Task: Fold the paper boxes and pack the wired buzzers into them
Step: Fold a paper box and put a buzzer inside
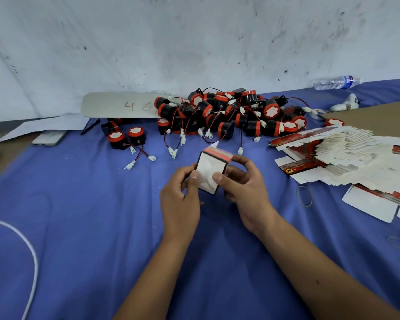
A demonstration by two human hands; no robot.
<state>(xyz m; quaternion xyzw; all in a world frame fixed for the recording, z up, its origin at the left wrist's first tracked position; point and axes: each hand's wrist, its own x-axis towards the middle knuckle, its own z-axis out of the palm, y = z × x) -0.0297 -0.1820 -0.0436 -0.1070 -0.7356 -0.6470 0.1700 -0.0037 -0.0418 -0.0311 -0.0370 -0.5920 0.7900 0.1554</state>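
Paper box point(210, 173) is up off the blue tabletop point(83, 204), held between both hands in front of the buzzer pile point(229, 114). Left hand point(179, 199) grip clamped on the box's left edge, thumb point(194, 181) lying on the white face. Right hand point(243, 188) grip clamped on the right side, thumb point(217, 177) pressing the same white face, fingers curled round the far side. Box looks squared up; white end panel facing camera reads as a flap being pushed shut.

Step in hand, my read: folding, closing one end. Nothing packed yet as far as I can see; the inside is hidden.

Next likely needs: tuck that flap fully home, flip the box so the open end is up, free one hand, grab a buzzer from the pile. Loose pair of buzzers point(126, 137) to the left is nearest clear pick; the red/black leads in the pile are tangled, so expect snagging. Flat box blanks point(333, 155) fanned out to the right for later rounds.
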